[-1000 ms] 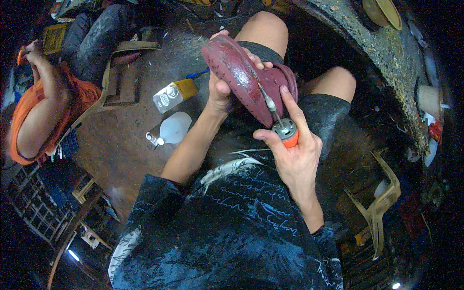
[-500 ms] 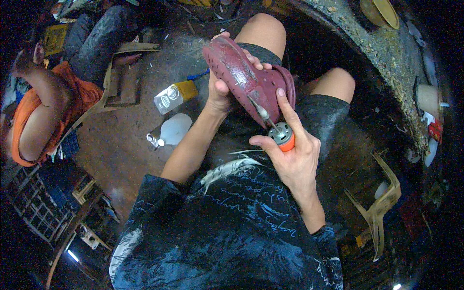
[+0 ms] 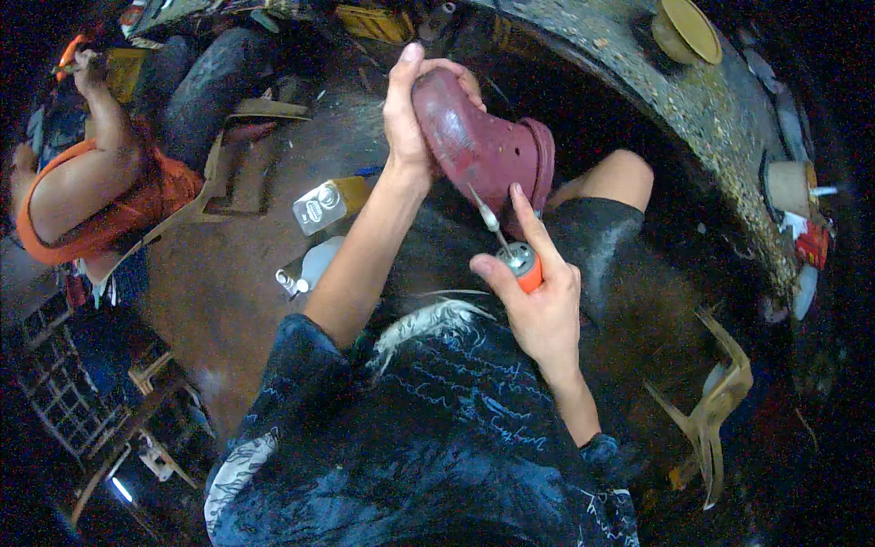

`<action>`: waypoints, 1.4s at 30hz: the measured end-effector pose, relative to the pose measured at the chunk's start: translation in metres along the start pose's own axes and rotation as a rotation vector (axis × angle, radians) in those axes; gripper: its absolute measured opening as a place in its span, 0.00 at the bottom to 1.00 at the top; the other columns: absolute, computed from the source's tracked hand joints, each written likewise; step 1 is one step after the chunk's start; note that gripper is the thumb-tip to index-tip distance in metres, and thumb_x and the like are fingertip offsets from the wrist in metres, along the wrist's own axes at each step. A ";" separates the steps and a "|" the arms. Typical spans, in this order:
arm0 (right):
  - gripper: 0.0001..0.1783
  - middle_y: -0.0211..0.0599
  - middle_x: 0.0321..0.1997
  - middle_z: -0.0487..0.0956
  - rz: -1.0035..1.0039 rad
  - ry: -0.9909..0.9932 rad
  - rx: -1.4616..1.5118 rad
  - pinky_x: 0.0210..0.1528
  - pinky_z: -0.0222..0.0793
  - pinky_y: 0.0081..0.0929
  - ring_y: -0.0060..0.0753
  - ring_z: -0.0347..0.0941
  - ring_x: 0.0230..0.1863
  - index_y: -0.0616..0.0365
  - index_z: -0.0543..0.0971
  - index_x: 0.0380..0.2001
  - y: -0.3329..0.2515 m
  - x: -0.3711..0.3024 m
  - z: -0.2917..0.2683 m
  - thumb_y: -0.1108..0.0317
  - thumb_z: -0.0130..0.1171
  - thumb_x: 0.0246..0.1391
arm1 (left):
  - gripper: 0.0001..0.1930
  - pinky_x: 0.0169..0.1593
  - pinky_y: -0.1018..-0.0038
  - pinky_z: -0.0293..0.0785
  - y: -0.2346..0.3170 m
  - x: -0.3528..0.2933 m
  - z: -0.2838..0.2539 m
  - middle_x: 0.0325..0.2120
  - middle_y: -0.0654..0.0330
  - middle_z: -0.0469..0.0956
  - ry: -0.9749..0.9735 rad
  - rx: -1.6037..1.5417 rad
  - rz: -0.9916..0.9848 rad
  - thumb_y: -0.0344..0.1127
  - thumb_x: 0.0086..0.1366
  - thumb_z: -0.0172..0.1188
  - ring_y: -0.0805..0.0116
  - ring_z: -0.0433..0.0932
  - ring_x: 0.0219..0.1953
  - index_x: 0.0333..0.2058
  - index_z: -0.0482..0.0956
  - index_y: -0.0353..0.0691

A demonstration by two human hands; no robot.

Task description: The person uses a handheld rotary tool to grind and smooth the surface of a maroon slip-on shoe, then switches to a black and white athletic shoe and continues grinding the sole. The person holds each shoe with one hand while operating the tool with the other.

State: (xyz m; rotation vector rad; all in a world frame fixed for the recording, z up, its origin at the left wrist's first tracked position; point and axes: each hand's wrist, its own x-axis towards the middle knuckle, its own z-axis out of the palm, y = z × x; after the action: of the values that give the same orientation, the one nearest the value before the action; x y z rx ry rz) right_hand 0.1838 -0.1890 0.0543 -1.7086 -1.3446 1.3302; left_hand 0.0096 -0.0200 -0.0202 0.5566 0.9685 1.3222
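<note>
And here the left hand [image 3: 403, 123] is grasping the maroon shoe [image 3: 483, 141], fingers wrapping over its rounded end and thumb standing up along the outer side. The shoe is hanging in front of the person's body, above the lap, and its rounded end is pointing up and to the left, away from the chest. Its long axis is slanting from there down to the lower right, its thick rim facing right.

Down below, the right hand [image 3: 547, 301] is gripping an orange-bodied tool [image 3: 530, 273], the index finger stretching toward the shoe's rim. The tool's thin shaft is aiming up-left across the shoe's lower part, running roughly along the shoe's own slant; whether the tip is touching the surface, I cannot tell.

Over to the left, a silver-and-yellow can [image 3: 319, 208] is sitting on the floor [image 3: 191, 301], a whitish bottle [image 3: 321, 260] lying near it, partly hiding behind the left forearm. Farther left, another person in orange [image 3: 155, 196] is sitting.
</note>
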 end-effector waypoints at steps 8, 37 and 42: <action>0.42 0.21 0.21 0.71 0.089 0.096 0.007 0.31 0.67 0.20 0.15 0.64 0.25 0.41 0.72 0.80 0.027 0.006 0.016 0.57 0.76 0.67 | 0.34 0.36 0.64 0.82 -0.037 0.008 -0.004 0.28 0.51 0.84 -0.073 0.101 -0.110 0.68 0.74 0.55 0.60 0.83 0.27 0.38 0.84 0.36; 0.41 0.20 0.22 0.73 0.111 0.164 0.132 0.28 0.64 0.19 0.12 0.64 0.24 0.42 0.73 0.79 0.052 0.016 0.028 0.56 0.77 0.66 | 0.26 0.30 0.68 0.79 -0.047 0.010 0.005 0.24 0.61 0.81 0.115 -0.020 -0.259 0.63 0.70 0.66 0.65 0.80 0.23 0.34 0.82 0.42; 0.41 0.17 0.23 0.71 0.070 0.162 0.152 0.27 0.62 0.19 0.12 0.64 0.25 0.42 0.72 0.80 0.054 0.015 0.027 0.58 0.76 0.67 | 0.26 0.31 0.67 0.79 -0.046 0.008 0.008 0.24 0.61 0.80 0.120 -0.040 -0.282 0.63 0.69 0.66 0.64 0.80 0.24 0.35 0.82 0.42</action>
State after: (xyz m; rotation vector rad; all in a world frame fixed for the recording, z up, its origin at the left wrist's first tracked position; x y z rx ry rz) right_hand 0.1772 -0.1953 -0.0073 -1.7319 -1.0743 1.2685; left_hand 0.0414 -0.0202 -0.0559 0.2998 1.0742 1.1284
